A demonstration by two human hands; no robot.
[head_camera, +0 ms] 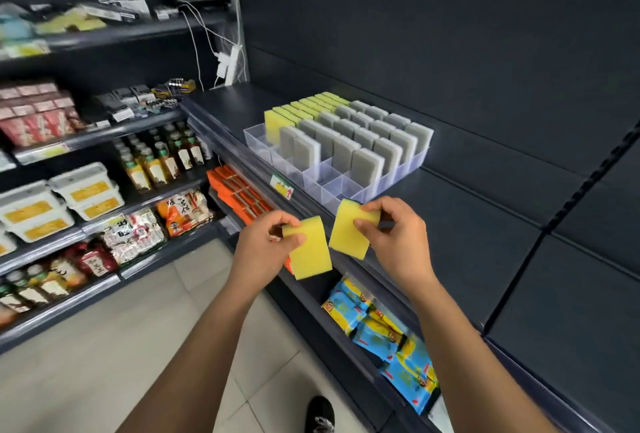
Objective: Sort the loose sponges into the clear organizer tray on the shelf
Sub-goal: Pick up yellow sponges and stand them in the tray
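My left hand (265,245) pinches a yellow sponge (310,250) by its upper corner, just in front of the shelf edge. My right hand (398,235) pinches a second yellow sponge (349,230) between thumb and fingers, close beside the first. Both sponges hang in the air below the near end of the clear organizer tray (332,190) on the dark shelf (467,224). The tray holds a row of yellow sponges (301,110) along its left side and several rows of grey sponges (363,141). Some front compartments show nothing inside.
A price label (282,186) sits on the shelf rail under the tray. Blue and yellow packets (381,328) fill the shelf below. Orange packs (239,190), bottles (162,155) and tubs (59,200) line the left shelves. A power strip with cables (228,62) hangs at the back.
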